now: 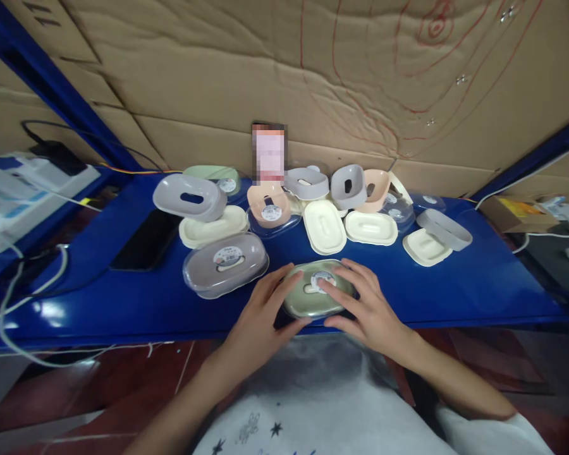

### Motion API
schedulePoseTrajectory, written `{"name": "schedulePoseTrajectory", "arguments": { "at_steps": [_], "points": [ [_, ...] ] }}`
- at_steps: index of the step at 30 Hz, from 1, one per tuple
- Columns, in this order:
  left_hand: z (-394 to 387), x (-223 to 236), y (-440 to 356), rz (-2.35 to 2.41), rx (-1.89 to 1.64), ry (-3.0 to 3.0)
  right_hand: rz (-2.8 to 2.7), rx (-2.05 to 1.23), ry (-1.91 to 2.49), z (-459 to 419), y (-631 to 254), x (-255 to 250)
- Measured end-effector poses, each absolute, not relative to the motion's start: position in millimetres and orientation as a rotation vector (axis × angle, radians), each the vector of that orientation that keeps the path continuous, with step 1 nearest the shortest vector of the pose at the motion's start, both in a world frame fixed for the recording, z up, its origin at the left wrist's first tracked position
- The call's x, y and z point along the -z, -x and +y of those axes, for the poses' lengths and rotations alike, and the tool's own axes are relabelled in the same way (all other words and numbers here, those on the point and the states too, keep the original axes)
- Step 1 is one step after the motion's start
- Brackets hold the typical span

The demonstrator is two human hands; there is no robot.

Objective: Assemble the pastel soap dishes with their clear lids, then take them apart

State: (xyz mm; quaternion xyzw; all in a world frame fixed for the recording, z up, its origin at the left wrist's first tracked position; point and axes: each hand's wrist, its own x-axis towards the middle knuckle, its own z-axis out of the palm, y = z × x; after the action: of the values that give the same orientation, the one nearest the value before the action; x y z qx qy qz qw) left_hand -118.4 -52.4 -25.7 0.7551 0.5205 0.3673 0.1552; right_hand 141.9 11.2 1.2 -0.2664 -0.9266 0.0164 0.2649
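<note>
At the front edge of the blue table (478,291), I've got left hand (265,306) and right hand (372,306) gripping the clear-covered green oval case (315,304) from both ends. I'd keep pressure even, fingertips light over the round label (323,277).

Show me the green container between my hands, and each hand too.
Green container (315,301): head view, front part of its top.
Left hand (264,314): head view, back of the hand.
Right hand (376,314): head view, back of the hand.
</note>
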Motion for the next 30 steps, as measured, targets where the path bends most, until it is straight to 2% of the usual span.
{"name": "schedulePoseTrajectory", "arguments": {
  "at_steps": [11,18,30],
  "points": [
    [-53.3,24.4,120.2,1.516,-1.015,-2.107,-2.730,-0.034,0.646,30.0,-129.1,-13.5],
    [-52.8,26.7,122.2,1.488,-0.983,-2.150,-2.760,0.101,0.590,17.5,-133.6,-3.2],
    [-52.7,26.8,119.6,1.470,-0.986,-2.165,-2.748,-0.284,0.451,44.7,-150.7,-18.2]
  ]
}}
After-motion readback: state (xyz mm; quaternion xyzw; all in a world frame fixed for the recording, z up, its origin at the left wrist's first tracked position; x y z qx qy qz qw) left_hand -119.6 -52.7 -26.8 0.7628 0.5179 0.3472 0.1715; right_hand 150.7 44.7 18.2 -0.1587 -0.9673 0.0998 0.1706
